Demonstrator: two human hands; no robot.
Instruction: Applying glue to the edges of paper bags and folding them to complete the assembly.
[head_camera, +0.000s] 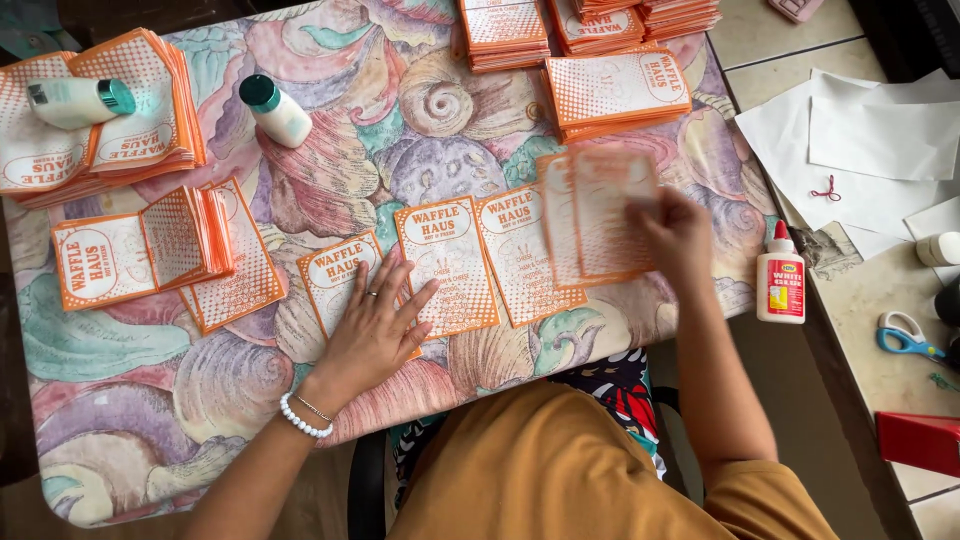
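I see a row of orange-and-white printed cards (447, 265) lying flat on the counter (130, 400), which is covered in a pastel shell-pattern cloth. My left hand (375, 325) rests flat on the leftmost card, fingers spread, its grip open and holding nothing. My right hand (680, 235) sits at the right end of the row with a blurred card (612, 210) pinched in its grip, just above the cards beneath. Stacks of the same cards (615, 92) lie along the far edge and at the left. Two white bottles with teal caps (275, 110) rest near the left stacks. A glue bottle (781, 275) stands to the right, with blue-handled scissors (907, 335) beyond it.
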